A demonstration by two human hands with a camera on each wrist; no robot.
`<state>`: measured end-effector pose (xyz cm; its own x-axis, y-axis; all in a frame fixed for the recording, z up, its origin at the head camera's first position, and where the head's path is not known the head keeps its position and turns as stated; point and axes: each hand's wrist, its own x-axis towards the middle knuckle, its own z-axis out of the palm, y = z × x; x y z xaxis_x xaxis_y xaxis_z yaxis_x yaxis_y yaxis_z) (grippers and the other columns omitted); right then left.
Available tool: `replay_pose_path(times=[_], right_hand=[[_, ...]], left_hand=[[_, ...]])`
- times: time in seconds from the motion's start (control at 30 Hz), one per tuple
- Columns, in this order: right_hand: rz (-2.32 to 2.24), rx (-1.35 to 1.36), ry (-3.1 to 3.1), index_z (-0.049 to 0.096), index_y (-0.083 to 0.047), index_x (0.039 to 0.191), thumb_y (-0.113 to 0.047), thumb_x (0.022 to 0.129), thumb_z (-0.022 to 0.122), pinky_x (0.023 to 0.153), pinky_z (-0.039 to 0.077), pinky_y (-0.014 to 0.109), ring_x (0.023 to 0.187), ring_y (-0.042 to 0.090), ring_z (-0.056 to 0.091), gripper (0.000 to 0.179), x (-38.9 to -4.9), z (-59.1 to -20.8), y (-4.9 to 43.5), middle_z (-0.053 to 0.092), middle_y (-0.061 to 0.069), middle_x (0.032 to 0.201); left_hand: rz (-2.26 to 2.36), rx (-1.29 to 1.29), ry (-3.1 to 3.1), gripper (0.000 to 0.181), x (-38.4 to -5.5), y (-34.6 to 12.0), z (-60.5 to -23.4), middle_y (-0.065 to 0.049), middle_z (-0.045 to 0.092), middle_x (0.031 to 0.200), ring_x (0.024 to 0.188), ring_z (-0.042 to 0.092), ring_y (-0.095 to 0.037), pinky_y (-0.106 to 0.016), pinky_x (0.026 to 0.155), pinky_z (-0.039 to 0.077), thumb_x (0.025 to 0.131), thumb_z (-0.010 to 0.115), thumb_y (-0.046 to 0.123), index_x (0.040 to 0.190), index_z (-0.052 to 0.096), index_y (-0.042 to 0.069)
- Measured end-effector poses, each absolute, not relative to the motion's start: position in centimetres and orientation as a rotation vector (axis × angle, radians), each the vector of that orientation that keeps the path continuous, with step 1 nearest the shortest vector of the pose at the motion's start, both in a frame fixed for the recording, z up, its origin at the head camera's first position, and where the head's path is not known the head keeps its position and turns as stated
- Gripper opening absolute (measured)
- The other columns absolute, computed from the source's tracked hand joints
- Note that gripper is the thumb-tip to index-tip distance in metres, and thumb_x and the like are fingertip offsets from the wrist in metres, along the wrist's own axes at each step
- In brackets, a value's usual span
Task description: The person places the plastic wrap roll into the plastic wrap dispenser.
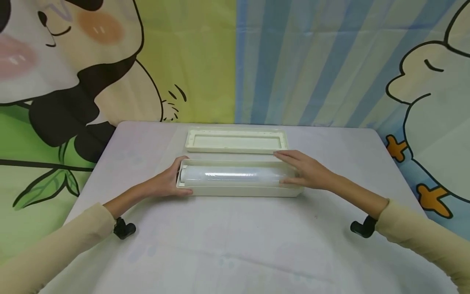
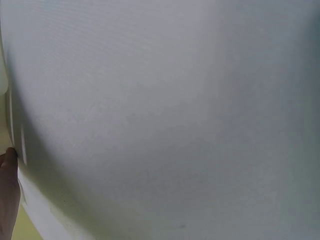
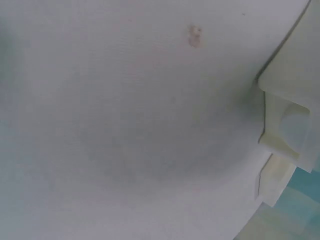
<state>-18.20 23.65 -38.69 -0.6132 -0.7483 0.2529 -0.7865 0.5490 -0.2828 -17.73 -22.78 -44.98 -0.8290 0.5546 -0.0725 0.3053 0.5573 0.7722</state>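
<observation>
A long off-white box lies lengthwise on the table, its top uncovered. Inside it is a shiny, translucent roll that looks like plastic wrap. My left hand grips the box's left end, thumb on the front wall and fingers round the back corner. Over the right end, my right hand has its fingers extended above the roll; whether they touch it I cannot tell. Just behind the box lies a matching lid with a recessed middle. The left thumb shows at the edge of the left wrist view.
A white cloth covers the table. Right behind its far edge hangs a printed cartoon curtain. Black wrist cameras sit below both forearms.
</observation>
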Motion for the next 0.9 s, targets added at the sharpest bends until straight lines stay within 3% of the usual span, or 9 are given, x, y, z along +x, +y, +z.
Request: replay_pose_path(times=[0.17, 0.3, 0.47, 0.63, 0.9], right_hand=[[0.831, 1.051, -2.801, 0.032, -0.01, 0.151, -0.024, 0.08, 0.079, 0.104, 0.037, 0.06, 0.139, 0.039, 0.037, 0.086, -20.1, -37.4, 24.4, 0.037, 0.019, 0.152], [1.024, 0.911, -2.883, 0.03, -0.012, 0.152, -0.025, 0.085, 0.075, 0.11, 0.031, 0.059, 0.142, 0.037, 0.033, 0.082, -22.0, -37.4, 25.2, 0.034, 0.015, 0.155], [1.266, 0.743, -3.004, 0.012, -0.01, 0.156, -0.026, 0.089, 0.071, 0.117, 0.017, 0.057, 0.149, 0.035, 0.016, 0.091, -24.4, -37.9, 25.7, 0.015, 0.016, 0.162], [1.123, 0.684, -3.188, -0.007, -0.011, 0.156, -0.037, 0.082, 0.076, 0.113, 0.013, 0.066, 0.15, 0.039, 0.002, 0.114, -26.7, -39.4, 25.8, -0.005, 0.015, 0.163], [1.011, 0.774, -3.24, -0.007, 0.0, 0.153, -0.04, 0.075, 0.081, 0.114, 0.012, 0.065, 0.149, 0.043, 0.0, 0.124, -29.5, -41.3, 25.6, -0.006, 0.023, 0.161]], left_hand=[[1.133, 0.705, 2.493, 0.106, -17.8, -22.7, -44.9, -0.013, 0.045, 0.128, 0.109, 0.051, -0.027, -0.042, 0.089, 0.046, 0.072, 0.086, 0.03, 0.145, 0.012, 0.012], [1.139, 0.706, 2.487, 0.106, -17.7, -22.7, -44.9, -0.013, 0.045, 0.128, 0.109, 0.051, -0.026, -0.041, 0.09, 0.046, 0.071, 0.087, 0.028, 0.146, 0.012, 0.012], [1.144, 0.713, 2.485, 0.107, -17.7, -22.6, -44.9, -0.012, 0.045, 0.128, 0.109, 0.051, -0.025, -0.04, 0.09, 0.045, 0.071, 0.086, 0.028, 0.146, 0.012, 0.011], [1.146, 0.721, 2.484, 0.106, -17.7, -22.6, -44.9, -0.012, 0.045, 0.129, 0.109, 0.051, -0.025, -0.038, 0.09, 0.046, 0.072, 0.086, 0.028, 0.146, 0.012, 0.01], [1.156, 0.708, 2.477, 0.106, -17.7, -22.7, -45.0, -0.011, 0.045, 0.128, 0.11, 0.05, -0.026, -0.042, 0.091, 0.045, 0.071, 0.087, 0.028, 0.146, 0.012, 0.012]])
